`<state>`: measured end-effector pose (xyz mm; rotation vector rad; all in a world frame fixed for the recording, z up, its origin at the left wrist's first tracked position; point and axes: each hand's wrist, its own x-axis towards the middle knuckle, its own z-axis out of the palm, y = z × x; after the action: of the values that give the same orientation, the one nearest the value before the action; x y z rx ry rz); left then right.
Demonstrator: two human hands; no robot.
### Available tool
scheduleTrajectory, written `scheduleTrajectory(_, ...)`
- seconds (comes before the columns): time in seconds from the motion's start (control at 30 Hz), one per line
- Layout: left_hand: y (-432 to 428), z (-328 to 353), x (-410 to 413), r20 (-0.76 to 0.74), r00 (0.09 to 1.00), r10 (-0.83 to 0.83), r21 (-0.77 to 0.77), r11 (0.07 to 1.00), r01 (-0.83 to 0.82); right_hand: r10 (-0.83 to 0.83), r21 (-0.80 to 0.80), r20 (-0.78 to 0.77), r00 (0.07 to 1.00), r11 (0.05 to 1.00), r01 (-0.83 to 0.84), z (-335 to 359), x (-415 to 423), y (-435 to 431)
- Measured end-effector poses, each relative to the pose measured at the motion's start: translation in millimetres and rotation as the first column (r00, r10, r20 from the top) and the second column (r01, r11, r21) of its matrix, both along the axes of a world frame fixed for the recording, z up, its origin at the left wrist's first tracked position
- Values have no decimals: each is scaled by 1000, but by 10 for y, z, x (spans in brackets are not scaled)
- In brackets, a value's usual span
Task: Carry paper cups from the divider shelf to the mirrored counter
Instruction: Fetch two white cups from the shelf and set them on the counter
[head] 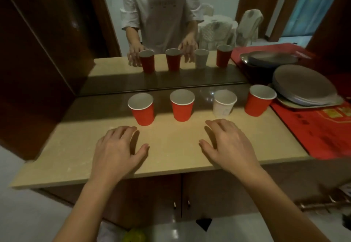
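Several paper cups stand upright in a row on the beige counter (171,146), close to the mirror (171,32). From the left: a red cup (142,112), a second red cup (182,108), a white cup (224,106) and a third red cup (257,103). My left hand (117,146) rests palm down on the counter just in front of the left red cup, fingers spread, holding nothing. My right hand (229,143) lies flat in front of the white cup, also with nothing in it. The divider shelf is out of view.
A stack of grey plates on a tray (303,88) sits on a red mat (322,131) at the right end of the counter. Dark wood panelling (38,51) borders the left. Cabinet doors (180,200) lie below the counter edge.
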<state>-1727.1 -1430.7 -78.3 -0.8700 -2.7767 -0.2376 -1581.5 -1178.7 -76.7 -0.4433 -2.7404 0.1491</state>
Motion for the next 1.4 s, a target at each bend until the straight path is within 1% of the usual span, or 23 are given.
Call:
scheduleTrajectory(0.2, 112, 74, 245, -31, 990, -139, -18, 990, 138, -147, -7, -28, 989, 989, 147, 141, 498, -129)
scheduleTrajectory(0.33, 210, 90, 406, -31, 952, -306, -27, 952, 305, -306, 3, -19, 952, 952, 306, 127, 993, -288)
scheduleTrajectory(0.53, 360, 81, 851, -7, 834, -552, -18, 834, 552, -544, -5, -11, 839, 839, 544, 23, 1896, -635)
scheduleTrajectory(0.73, 616, 15, 1520, 5, 694, -720, -29, 693, 720, -741, -17, 19, 671, 671, 742, -48, 2828, -988)
scheduleTrajectory(0.83, 796, 1, 1842, 2, 622, -783, -38, 622, 782, -801, -41, -1, 599, 598, 800, -49, 3254, -1126)
scheduleTrajectory(0.97, 1095, -3, 2295, -7, 510, -860, -34, 510, 860, -878, -12, 14, 479, 479, 878, -28, 3786, -1239)
scheduleTrajectory(1.07, 1331, 2, 2686, 3, 433, -901, -50, 433, 900, -912, -3, 20, 410, 410, 912, -23, 4133, -1241)
scheduleTrajectory(1.23, 1740, -24, 3307, 19, 320, -947, -74, 318, 945, -942, -20, 18, 336, 336, 942, -98, 4688, -1087)
scheduleTrajectory(1.4, 2341, -44, 3966, 1, 265, -964, -90, 264, 960, -958, -32, 25, 287, 286, 958, -196, 5326, -676)
